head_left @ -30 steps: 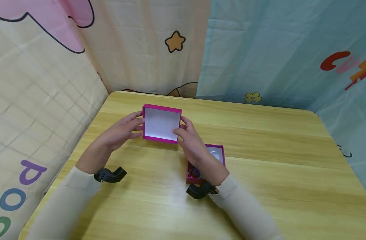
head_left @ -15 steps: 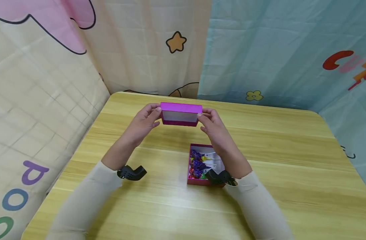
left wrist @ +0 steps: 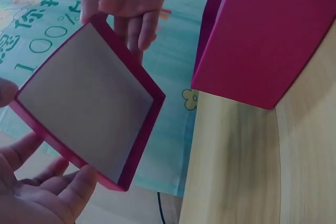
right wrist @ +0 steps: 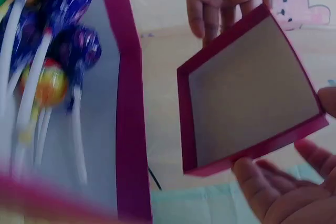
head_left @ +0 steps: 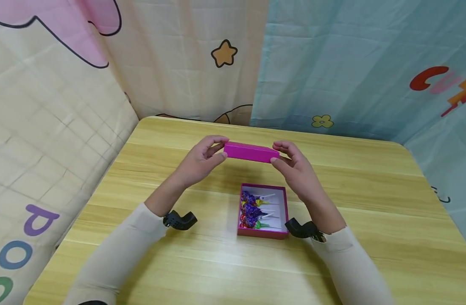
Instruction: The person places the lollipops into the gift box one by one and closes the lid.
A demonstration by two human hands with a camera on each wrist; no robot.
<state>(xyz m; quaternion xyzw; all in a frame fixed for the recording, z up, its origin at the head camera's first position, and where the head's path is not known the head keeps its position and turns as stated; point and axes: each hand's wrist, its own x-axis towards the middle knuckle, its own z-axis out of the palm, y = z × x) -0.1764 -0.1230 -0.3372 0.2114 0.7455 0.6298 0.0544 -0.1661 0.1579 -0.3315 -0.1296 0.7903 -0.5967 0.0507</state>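
Note:
A magenta box lid [head_left: 251, 152] is held up between both hands, its white inside [left wrist: 89, 98] facing down. My left hand [head_left: 202, 163] grips its left end, thumb at the near edge and fingers along the side. At the right end my right hand [head_left: 295, 169] holds it the same way. Nearer to me stands the matching open box [head_left: 263, 233] on the table, apart from the lid. Several wrapped lollipops [head_left: 252, 209] lie in its left part, with white sticks pointing right. In the right wrist view the lollipops [right wrist: 68, 51] show purple, red-yellow and green wrappers.
The box stands on a light wooden table [head_left: 370, 203]. Printed curtains [head_left: 332, 63] hang behind its far edge and along both sides. Black wrist cameras [head_left: 180, 220] sit under both forearms, the right one close to the box's right edge.
The lid has moved right and tipped from showing its white inside to facing down. Both hands moved right with it, and the right arm uncovered the box and lollipops.

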